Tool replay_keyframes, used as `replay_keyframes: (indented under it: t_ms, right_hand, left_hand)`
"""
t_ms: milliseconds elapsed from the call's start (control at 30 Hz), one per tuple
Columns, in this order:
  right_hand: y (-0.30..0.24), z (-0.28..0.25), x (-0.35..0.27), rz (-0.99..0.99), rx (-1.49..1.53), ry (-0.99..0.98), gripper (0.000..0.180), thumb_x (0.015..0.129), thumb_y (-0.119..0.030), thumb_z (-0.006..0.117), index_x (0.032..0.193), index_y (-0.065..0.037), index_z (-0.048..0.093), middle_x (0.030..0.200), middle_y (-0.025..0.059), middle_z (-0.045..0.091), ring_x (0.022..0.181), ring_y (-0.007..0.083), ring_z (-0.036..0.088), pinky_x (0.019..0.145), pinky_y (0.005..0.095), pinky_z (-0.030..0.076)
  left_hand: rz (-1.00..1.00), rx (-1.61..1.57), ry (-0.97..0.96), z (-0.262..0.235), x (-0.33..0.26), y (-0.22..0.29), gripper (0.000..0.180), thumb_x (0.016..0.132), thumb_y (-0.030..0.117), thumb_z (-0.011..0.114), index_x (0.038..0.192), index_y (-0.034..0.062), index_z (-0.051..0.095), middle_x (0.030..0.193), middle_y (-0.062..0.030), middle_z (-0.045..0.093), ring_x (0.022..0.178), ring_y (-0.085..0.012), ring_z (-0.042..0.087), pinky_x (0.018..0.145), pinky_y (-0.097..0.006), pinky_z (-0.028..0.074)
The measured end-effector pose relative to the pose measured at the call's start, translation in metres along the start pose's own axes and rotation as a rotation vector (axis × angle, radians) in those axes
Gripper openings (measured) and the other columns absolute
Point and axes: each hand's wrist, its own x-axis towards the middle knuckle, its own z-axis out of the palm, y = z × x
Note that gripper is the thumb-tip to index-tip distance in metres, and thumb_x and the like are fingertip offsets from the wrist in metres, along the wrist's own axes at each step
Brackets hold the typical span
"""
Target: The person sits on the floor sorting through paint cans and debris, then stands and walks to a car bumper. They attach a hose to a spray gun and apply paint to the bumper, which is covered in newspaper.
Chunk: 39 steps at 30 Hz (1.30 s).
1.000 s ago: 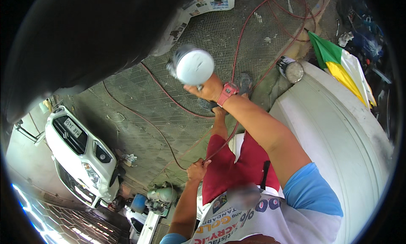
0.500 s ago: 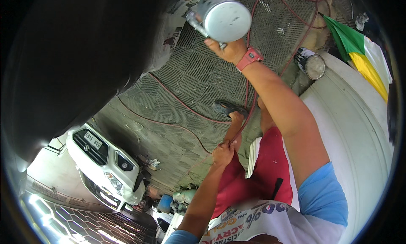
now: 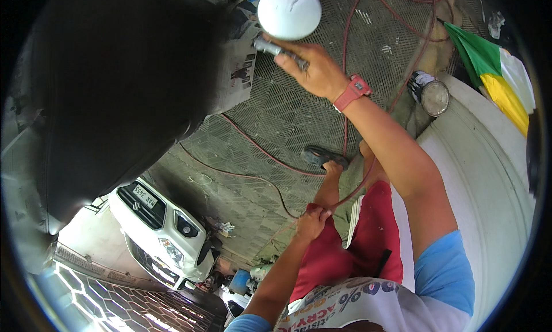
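Right hand (image 3: 313, 67) raised at arm's length, fingers (image 3: 287, 57) curled tight around the grey metal handle of a spray gun (image 3: 275, 46). White round cup (image 3: 289, 11) of the gun sitting just above the fingers, touching the handle, bottom face turned to the camera. Red wristwatch (image 3: 352, 92) strapped on just behind the hand. Large dark panel (image 3: 115, 84) close beyond the fingertips, to their left, with sheets of newspaper (image 3: 237, 67) taped along its edge just below the gun.

Left hand (image 3: 312, 221) low by the thigh, fingers closed in a loose fist on a thin red hose (image 3: 345, 200), pinched where it crosses the red shorts (image 3: 368, 245). Same hose running up from the fist toward the raised arm, passing behind it. More loops of red hose (image 3: 259, 151) lying on the patterned floor (image 3: 299, 119) well below the right hand.

Dark sandal (image 3: 325, 156) on the floor between the two hands. Round tin (image 3: 431, 93) with a pale lid standing to the right of the raised forearm, near the wrist, beside a white curved panel (image 3: 489, 188). Green, yellow and white cloth (image 3: 497, 73) further right of the tin. White car (image 3: 155, 228) parked well off to the left of the lower fist.
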Motion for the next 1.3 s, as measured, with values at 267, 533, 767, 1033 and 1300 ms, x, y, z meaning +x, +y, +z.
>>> replay_keyframes:
  t_ms: [267, 533, 767, 1033, 1300]
  right_hand:
    - [-0.097, -0.031, 0.009, 0.110, 0.250, -0.075, 0.051, 0.105, -0.049, 0.058, 0.140, -0.012, 0.067, 0.099, 0.0216, 0.077, 0.093, 0.0342, 0.076, 0.089, 0.0420, 0.057]
    - [-0.163, -0.001, -0.028, 0.039, 0.287, -0.382, 0.051, 0.102, -0.048, 0.063, 0.137, -0.011, 0.069, 0.091, 0.0232, 0.075, 0.077, 0.0361, 0.074, 0.075, 0.0437, 0.057]
    - [-0.165, -0.055, 0.045, 0.029, 0.055, -0.067, 0.053, 0.104, -0.054, 0.058, 0.141, -0.017, 0.067, 0.091, 0.0200, 0.077, 0.081, 0.0316, 0.076, 0.083, 0.0410, 0.057]
    - [-0.199, -0.061, 0.041, 0.164, 0.071, -0.055, 0.051, 0.106, -0.049, 0.056, 0.144, -0.017, 0.065, 0.078, 0.0123, 0.072, 0.075, 0.0234, 0.072, 0.082, 0.0376, 0.057]
    - [-0.270, 0.027, -0.033, 0.117, 0.224, -0.429, 0.056, 0.105, -0.052, 0.055, 0.143, -0.012, 0.064, 0.102, 0.0195, 0.078, 0.093, 0.0357, 0.076, 0.087, 0.0410, 0.058]
  left_hand:
    - [-0.013, -0.010, 0.022, 0.010, -0.091, -0.038, 0.042, 0.102, 0.048, 0.059, 0.093, 0.0076, 0.065, 0.091, -0.0191, 0.072, 0.090, -0.0422, 0.070, 0.079, -0.056, 0.055]
    - [0.128, 0.032, 0.046, -0.008, -0.099, -0.012, 0.044, 0.100, 0.048, 0.063, 0.091, 0.0055, 0.067, 0.090, -0.0191, 0.071, 0.091, -0.0408, 0.070, 0.079, -0.053, 0.056]
    - [0.201, -0.044, 0.218, -0.007, -0.091, 0.003, 0.043, 0.100, 0.048, 0.062, 0.099, 0.0064, 0.071, 0.089, -0.0181, 0.073, 0.088, -0.0390, 0.071, 0.080, -0.051, 0.057]
    - [0.114, -0.059, 0.163, 0.009, -0.121, -0.019, 0.044, 0.100, 0.049, 0.061, 0.103, 0.0062, 0.072, 0.096, -0.0165, 0.074, 0.096, -0.0367, 0.071, 0.087, -0.049, 0.056]
    - [0.059, -0.070, 0.122, 0.016, -0.187, -0.063, 0.043, 0.099, 0.050, 0.063, 0.101, 0.0080, 0.072, 0.096, -0.0167, 0.073, 0.097, -0.0383, 0.070, 0.088, -0.050, 0.056]
